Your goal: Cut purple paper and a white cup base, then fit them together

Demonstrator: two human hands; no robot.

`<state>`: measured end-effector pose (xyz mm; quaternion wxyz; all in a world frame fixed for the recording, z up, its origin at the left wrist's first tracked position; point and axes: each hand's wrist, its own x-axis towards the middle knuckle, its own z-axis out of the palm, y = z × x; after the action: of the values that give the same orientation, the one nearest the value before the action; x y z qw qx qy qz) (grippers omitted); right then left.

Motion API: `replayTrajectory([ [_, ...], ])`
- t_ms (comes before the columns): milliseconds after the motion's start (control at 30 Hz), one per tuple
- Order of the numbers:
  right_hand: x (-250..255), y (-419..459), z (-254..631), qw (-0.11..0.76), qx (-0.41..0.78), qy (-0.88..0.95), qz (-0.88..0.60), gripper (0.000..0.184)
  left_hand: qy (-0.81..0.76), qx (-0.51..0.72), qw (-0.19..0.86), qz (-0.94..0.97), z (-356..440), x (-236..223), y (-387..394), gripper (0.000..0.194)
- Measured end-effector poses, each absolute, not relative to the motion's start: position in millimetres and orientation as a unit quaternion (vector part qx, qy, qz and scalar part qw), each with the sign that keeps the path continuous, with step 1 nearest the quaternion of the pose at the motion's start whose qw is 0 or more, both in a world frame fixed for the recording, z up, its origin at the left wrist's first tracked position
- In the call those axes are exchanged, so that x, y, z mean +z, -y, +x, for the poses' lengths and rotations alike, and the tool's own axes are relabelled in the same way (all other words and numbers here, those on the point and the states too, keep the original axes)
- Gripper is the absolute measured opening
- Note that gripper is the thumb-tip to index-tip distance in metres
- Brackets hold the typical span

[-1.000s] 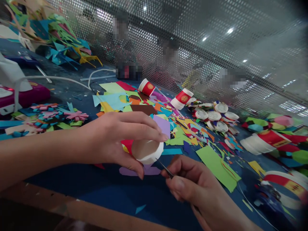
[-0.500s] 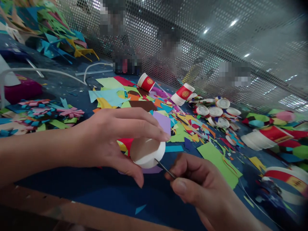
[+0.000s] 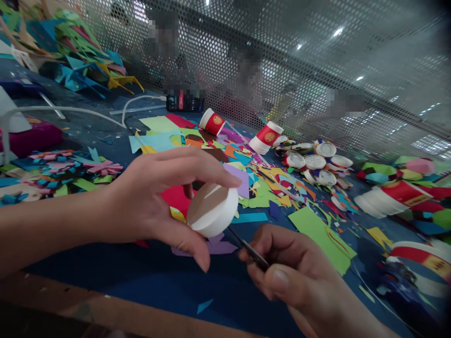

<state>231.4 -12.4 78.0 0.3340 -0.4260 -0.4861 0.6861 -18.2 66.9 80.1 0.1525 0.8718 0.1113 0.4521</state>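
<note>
White cup base (image 3: 214,211) hung above the counter (image 3: 148,281), held by the left hand (image 3: 158,197), its fingers curved partly open around it. The right hand (image 3: 292,272) pinched a slim dark tool (image 3: 252,251), tip near the base's lower edge. Farther right, cup bottoms (image 3: 315,162) lay seemingly finished; work left on this one was unclear.

1. The left hand (image 3: 169,188) holds a white round piece (image 3: 213,211), tilted.
2. The right hand (image 3: 292,277) pinches a thin dark tool (image 3: 253,254), its tip near this piece.
3. Coloured paper scraps (image 3: 262,195) cover the blue desk (image 3: 141,281) partly.
</note>
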Motion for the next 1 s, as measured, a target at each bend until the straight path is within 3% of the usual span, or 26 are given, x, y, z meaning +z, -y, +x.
replayTrajectory([
  [333, 82, 12, 220, 0.324, 0.667, 0.491, -0.457, 0.044, -0.156, 0.488, 0.196, 0.836, -17, 68, -69, 0.069],
  [1000, 79, 11, 219, 0.322, 0.638, 0.491, -0.498, 0.043, -0.153, 0.446, 0.155, 0.868, -14, 70, -67, 0.064],
])
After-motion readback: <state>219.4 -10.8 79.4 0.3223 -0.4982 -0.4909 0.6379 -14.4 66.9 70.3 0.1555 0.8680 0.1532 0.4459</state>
